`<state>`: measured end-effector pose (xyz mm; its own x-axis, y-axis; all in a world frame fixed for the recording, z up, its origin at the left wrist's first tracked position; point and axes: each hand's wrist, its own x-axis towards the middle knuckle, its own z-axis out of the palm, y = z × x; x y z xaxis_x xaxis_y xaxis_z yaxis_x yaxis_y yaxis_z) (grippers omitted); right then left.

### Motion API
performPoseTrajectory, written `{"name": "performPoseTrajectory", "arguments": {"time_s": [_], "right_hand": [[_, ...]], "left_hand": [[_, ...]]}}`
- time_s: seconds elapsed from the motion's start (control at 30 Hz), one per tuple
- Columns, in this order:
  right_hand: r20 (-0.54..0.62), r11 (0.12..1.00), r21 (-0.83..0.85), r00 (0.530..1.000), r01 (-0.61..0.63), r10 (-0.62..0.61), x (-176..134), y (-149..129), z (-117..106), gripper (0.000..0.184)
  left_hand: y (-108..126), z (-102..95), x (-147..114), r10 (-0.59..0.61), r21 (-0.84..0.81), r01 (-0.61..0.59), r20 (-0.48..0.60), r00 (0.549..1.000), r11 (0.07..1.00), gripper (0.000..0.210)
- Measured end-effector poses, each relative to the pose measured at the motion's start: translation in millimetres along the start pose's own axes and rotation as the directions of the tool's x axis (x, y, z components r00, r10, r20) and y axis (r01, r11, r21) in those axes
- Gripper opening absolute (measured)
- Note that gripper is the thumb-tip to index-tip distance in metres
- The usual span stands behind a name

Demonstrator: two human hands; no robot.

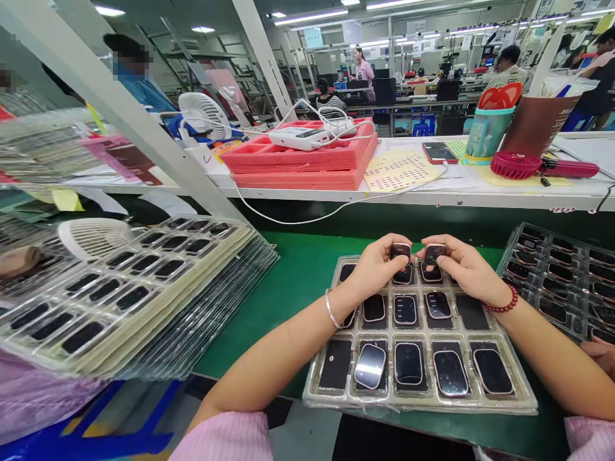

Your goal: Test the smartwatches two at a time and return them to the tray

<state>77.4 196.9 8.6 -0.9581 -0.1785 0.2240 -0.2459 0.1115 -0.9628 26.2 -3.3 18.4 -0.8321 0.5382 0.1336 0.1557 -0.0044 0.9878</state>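
Above the back row of a clear plastic tray (418, 404), my left hand (377, 264) pinches a strapless smartwatch (400, 250) upright between thumb and fingers. Beside it, my right hand (464, 264) grips a second smartwatch (435, 251) the same way, its thumb low on the dark screen. More watch bodies lie face up in the tray's compartments. Two in the middle row, a left one (405, 310) and a right one (438, 305), show lit text lists. One watch (370, 365) in the front row sits tilted and reflects light. A black pad (336, 363) shows at the front left.
Tall stacked trays of watches (144, 282) stand on the left, and another watch tray (557, 275) lies on the right, with a person's hand (600, 352) near it. The shelf ahead carries red foam (298, 173), a phone (439, 152), a pink fan (516, 165) and a trailing white cable.
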Motion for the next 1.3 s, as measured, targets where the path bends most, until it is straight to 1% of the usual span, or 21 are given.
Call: {"name": "performPoseTrajectory", "arguments": {"time_s": [0.1, 0.23, 0.37, 0.5, 0.57, 0.7, 0.83, 0.97, 1.03, 1.13, 1.17, 1.3], "right_hand": [[-0.020, 1.000, -0.010, 1.000, 0.000, -0.001, -0.2, -1.2, 0.2, 0.038], [0.000, 1.000, -0.013, 1.000, 0.000, 0.000, -0.7, -1.5, 1.1, 0.031], [0.000, 1.000, -0.030, 1.000, -0.002, 0.002, -0.3, -0.9, 0.5, 0.036], [0.008, 1.000, -0.007, 1.000, 0.002, -0.002, 1.1, 2.4, 0.1, 0.031], [0.006, 1.000, 0.013, 1.000, 0.010, -0.010, 1.8, 4.6, 1.2, 0.032], [-0.018, 0.998, 0.009, 0.998, 0.067, -0.067, 5.1, 8.9, 1.9, 0.040], [-0.009, 0.997, 0.012, 0.997, 0.072, -0.072, 6.3, 9.9, 0.0, 0.034], [-0.035, 0.990, -0.087, 0.992, 0.115, -0.118, 4.5, 7.7, -0.1, 0.040], [-0.034, 0.991, -0.083, 0.994, 0.103, -0.106, 4.1, 7.3, 0.3, 0.038], [-0.017, 0.997, -0.032, 0.998, 0.066, -0.067, 3.8, 7.0, 0.7, 0.035], [-0.021, 0.996, -0.047, 0.997, 0.075, -0.076, 3.4, 6.7, 0.7, 0.036], [-0.052, 0.967, -0.206, 0.985, 0.152, -0.166, 1.6, 4.2, -0.7, 0.044]], "left_hand": [[0.6, 0.1, -0.8, 0.017, 0.010, -0.017, -0.001, 1.000, 1.000, 0.035], [0.4, -0.2, -1.5, -0.006, -0.022, 0.007, 0.016, 1.000, 1.000, 0.026], [0.9, -0.5, -1.3, -0.001, -0.007, 0.001, 0.000, 1.000, 1.000, 0.034], [2.8, -0.3, -0.8, -0.016, -0.019, 0.016, 0.026, 1.000, 1.000, 0.027], [4.5, 0.2, -0.8, -0.020, 0.006, 0.020, 0.018, 1.000, 1.000, 0.027], [9.3, 1.4, 0.8, -0.042, 0.078, 0.041, 0.007, 0.999, 0.996, 0.036], [13.1, 2.7, 1.7, -0.084, 0.117, 0.082, 0.011, 0.996, 0.990, 0.040], [13.2, 3.0, 0.8, -0.090, 0.168, 0.087, 0.010, 0.996, 0.982, 0.045], [13.0, 2.9, 0.5, -0.096, 0.176, 0.093, 0.009, 0.995, 0.980, 0.045], [13.7, 3.5, 0.0, -0.111, 0.175, 0.109, 0.006, 0.994, 0.979, 0.044], [13.9, 4.0, -0.2, -0.114, 0.172, 0.111, 0.007, 0.993, 0.979, 0.044], [11.7, 5.2, 0.7, -0.102, 0.137, 0.097, 0.031, 0.994, 0.986, 0.044]]}}
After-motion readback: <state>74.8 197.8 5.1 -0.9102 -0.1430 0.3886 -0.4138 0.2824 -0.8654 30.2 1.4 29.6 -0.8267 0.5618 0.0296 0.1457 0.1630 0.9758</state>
